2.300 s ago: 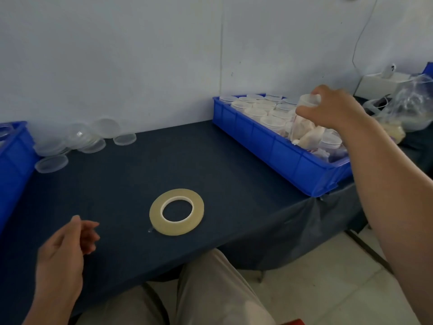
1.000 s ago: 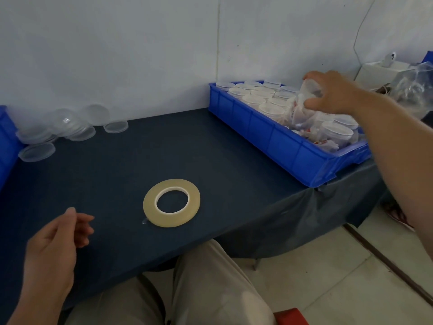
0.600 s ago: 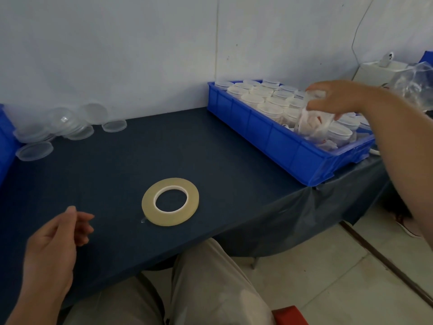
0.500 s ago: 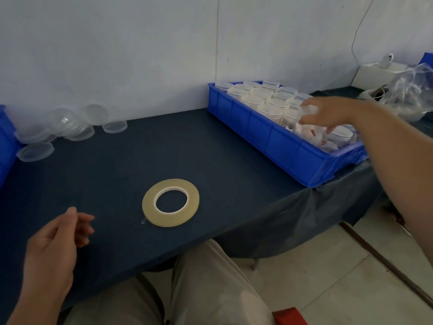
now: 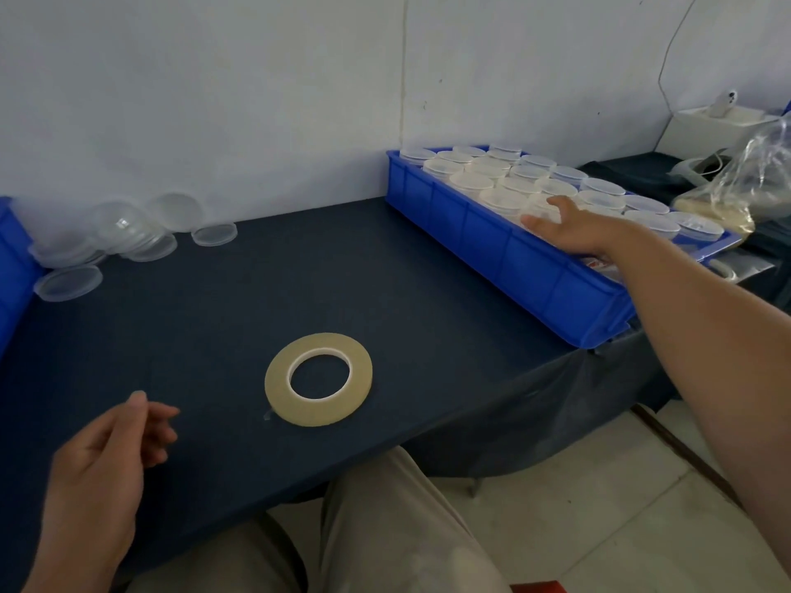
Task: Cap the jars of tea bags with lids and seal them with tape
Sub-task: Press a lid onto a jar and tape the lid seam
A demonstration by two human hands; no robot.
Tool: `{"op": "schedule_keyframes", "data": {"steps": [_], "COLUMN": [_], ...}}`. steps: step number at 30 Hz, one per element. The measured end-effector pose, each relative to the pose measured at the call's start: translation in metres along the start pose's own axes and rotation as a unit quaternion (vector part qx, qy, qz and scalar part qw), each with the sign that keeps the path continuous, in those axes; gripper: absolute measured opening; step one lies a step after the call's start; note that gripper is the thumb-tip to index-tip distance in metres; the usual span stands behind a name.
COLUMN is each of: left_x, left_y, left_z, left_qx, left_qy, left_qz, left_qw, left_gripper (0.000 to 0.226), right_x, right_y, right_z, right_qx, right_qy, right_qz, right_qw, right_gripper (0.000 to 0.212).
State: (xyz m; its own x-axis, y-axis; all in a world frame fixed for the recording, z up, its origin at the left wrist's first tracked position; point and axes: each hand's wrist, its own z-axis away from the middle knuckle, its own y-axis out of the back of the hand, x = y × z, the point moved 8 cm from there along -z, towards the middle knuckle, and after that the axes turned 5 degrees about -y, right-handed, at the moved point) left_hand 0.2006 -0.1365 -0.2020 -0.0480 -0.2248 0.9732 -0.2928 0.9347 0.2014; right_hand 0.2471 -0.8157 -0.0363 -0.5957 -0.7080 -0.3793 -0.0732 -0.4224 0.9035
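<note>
A blue bin (image 5: 492,246) at the table's right holds several lidded clear jars (image 5: 471,181) of tea bags. My right hand (image 5: 569,229) reaches into the bin, thumb and fingers curled round the top of one jar (image 5: 540,206) that stands among the others. A roll of yellowish tape (image 5: 319,378) lies flat on the dark blue table near the front edge. My left hand (image 5: 107,455) hovers over the table's front left, fingers loosely curled, holding nothing. Loose clear lids (image 5: 128,233) are piled at the back left by the wall.
A second blue bin (image 5: 13,267) shows at the far left edge. A clear plastic bag (image 5: 749,186) and a white box (image 5: 719,122) sit right of the jar bin. The table's front edge (image 5: 428,434) drops to a tiled floor; my knees are under it.
My right hand has lowered the jar it held above the bin down among the other jars. The left hand and the tape roll have stayed put.
</note>
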Motion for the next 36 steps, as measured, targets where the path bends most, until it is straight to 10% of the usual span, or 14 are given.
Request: {"op": "schedule_keyframes", "data": {"steps": [17,23,31,36], "left_x": [0.037,0.045,0.054,0.060], "left_y": [-0.018,-0.026,-0.025,-0.024], "left_z": [0.023,0.026,0.033,0.035], "left_qx": [-0.018,-0.042,-0.040,-0.041], "left_qy": [-0.035,-0.028,-0.031,-0.044], "left_qz": [-0.032,-0.037,-0.014,-0.015], "left_qw": [0.999,0.998,0.999,0.998], "left_gripper": [0.047,0.032,0.031,0.026], "right_x": [-0.035,-0.116,-0.225,-0.250], "right_y": [0.027,0.037,-0.115,-0.221], "right_z": [0.037,0.102,0.234,0.294], "right_qx": [0.099,0.194,-0.037,0.062], "right_qy": [-0.055,0.087,0.393,0.451], "right_qz": [0.139,0.272,0.057,-0.044], "right_qw": [0.984,0.938,0.917,0.889], "right_gripper": [0.097,0.068,0.037,0.050]}}
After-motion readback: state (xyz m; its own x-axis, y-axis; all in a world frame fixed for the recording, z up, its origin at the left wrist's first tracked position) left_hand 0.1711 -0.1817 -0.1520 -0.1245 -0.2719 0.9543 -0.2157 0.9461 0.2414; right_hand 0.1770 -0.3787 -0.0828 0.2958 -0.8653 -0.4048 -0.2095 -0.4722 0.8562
